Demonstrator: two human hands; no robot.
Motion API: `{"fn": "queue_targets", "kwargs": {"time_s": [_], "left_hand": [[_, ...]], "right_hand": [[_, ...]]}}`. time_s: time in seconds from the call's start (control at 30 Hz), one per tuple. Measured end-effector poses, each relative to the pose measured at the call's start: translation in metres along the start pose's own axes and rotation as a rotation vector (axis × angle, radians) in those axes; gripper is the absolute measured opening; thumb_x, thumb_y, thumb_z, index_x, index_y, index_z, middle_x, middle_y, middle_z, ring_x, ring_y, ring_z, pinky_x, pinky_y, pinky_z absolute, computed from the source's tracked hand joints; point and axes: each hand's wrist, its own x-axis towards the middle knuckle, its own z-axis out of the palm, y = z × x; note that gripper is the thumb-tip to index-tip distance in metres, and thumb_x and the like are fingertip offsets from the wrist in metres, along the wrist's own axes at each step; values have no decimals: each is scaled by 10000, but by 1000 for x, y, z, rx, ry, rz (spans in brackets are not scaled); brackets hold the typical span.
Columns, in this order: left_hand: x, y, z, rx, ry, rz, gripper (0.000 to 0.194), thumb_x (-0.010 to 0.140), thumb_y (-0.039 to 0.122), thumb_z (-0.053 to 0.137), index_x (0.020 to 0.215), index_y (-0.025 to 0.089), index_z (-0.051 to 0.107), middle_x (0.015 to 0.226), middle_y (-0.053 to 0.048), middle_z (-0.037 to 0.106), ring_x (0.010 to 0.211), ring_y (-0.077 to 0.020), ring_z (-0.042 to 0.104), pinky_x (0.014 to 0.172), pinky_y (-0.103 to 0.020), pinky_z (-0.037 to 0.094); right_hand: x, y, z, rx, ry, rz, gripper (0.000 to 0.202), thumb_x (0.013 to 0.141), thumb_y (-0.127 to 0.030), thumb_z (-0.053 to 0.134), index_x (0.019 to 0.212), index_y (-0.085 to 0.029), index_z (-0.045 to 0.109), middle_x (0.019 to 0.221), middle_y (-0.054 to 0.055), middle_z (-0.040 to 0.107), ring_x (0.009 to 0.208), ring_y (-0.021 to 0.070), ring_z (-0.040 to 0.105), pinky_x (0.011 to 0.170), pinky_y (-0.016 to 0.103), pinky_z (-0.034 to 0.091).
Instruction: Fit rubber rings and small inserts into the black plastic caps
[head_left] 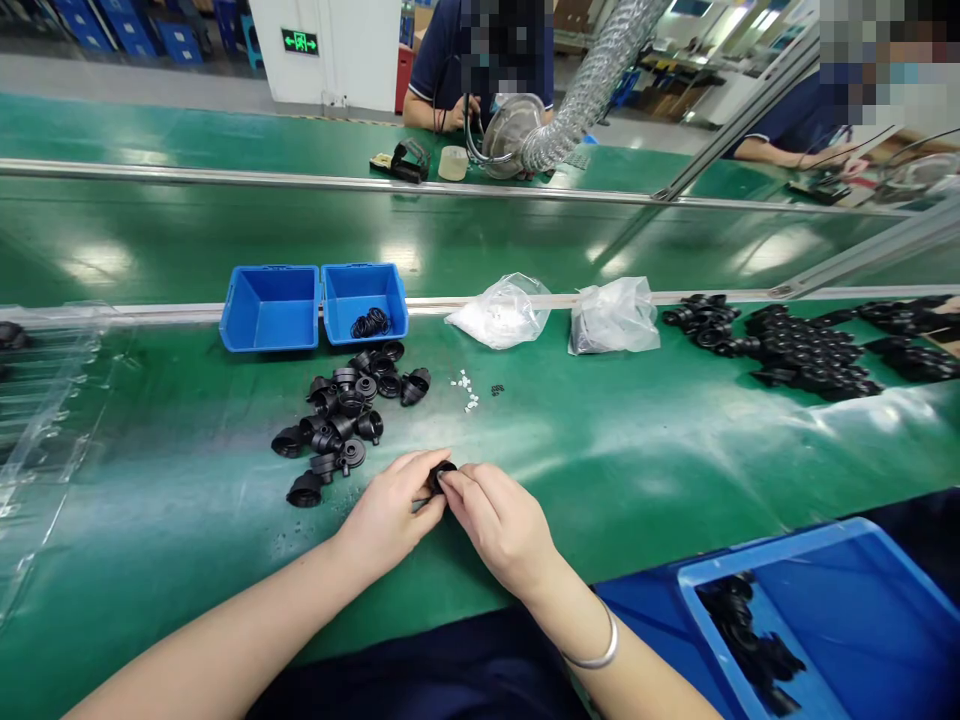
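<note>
"Looking down at the green, glossy counter [637,480], what is hard to make out?"

"Mostly the small, round, black plastic part [441,480] between the hands. Fingers cover much of it, so only its dark opening and some rim show. The clear plastic sheeting [45,450] is cut off at the left edge, and the blue plastic tub [885,610], with black pieces inside, runs out of view at bottom right. Contents of the crinkled translucent bag [615,315] are blurred."

"And how is the left hand [386,505] posed?"

"Its forearm slants up from bottom left. The fingers grasp the part, thumb below and index finger above, just over the counter."

"The right hand [499,520]?"

"Reaching in from bottom right, knuckles up, a silver bangle [606,640] round the wrist. Its fingers are bunched and touch the part's right side; I cannot tell whether they grip the rim or some smaller piece."

"What lies near the part?"

"A loose heap of black, cup-shaped plastic pieces [337,425] beyond the left hand, and tiny white bits [466,385] farther ahead."
</note>
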Motion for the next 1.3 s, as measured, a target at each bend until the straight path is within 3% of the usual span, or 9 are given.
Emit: {"fn": "queue_targets", "kwargs": {"time_s": [0.2, 0.47, 0.57, 0.67, 0.73, 0.87, 1.1, 1.3], "left_hand": [[1, 2, 0, -143, 21, -55, 457, 780, 129, 616, 1213, 271, 654, 1163, -71, 645, 948, -244, 642, 960, -398, 491], [1, 0, -1, -33, -12, -38, 454, 801, 140, 599, 1238, 260, 636, 1141, -74, 662, 920, -231, 657, 935, -392, 509], [2, 1, 2, -131, -32, -121, 409, 802, 201, 645, 1209, 236, 643, 1140, -86, 657, 903, -225, 680, 891, -377, 550], [3, 1, 3, -288, -72, -222, 404, 819, 293, 666, 1211, 208, 618, 1155, -102, 647, 989, -241, 689, 928, -370, 547], [3, 0, 3, -358, -103, -266, 419, 825, 317, 667, 1221, 198, 594, 1166, -108, 648, 1036, -252, 683, 963, -375, 531], [4, -2, 3, -421, -124, -296, 421, 819, 302, 679, 1216, 201, 584, 1172, -110, 655, 1050, -261, 683, 975, -382, 525], [6, 0, 4, -479, -109, -312, 412, 790, 289, 711, 1180, 198, 616, 1123, -104, 670, 1026, -267, 693, 977, -395, 523], [8, 6, 2, -447, -86, -324, 404, 767, 269, 729, 1150, 178, 636, 1121, -116, 673, 1029, -275, 688, 960, -398, 536]], "right_hand": [[0, 1, -2, 4, -60, -40, 195, 943, -94, 468, 1067, -144, 610, 815, 102, 647, 720, 214, 593, 635, 359, 518], [7, 1, -7, 48, -107, -41, 175, 942, -103, 478, 973, -149, 644, 801, 90, 654, 732, 202, 604, 653, 331, 506], [12, 18, -17, 214, -88, 16, 135, 946, -146, 502, 961, -171, 633, 826, 66, 660, 759, 176, 613, 682, 298, 512], [15, 53, -22, 205, 27, 299, 129, 948, -202, 504, 894, -196, 621, 812, 48, 642, 750, 166, 607, 711, 296, 511], [17, 80, -20, 79, 13, 454, 133, 940, -226, 502, 900, -189, 624, 824, 60, 634, 729, 179, 605, 688, 310, 511], [21, 115, -7, -11, -82, 476, 140, 922, -229, 506, 932, -172, 634, 855, 80, 630, 751, 210, 611, 681, 332, 506], [29, 119, 2, -15, -111, 444, 150, 932, -211, 480, 914, -182, 626, 895, 83, 632, 792, 206, 609, 710, 320, 495], [23, 119, -4, 1, -117, 486, 163, 929, -258, 505, 838, -185, 619, 783, 61, 612, 725, 204, 588, 664, 315, 465]]}}
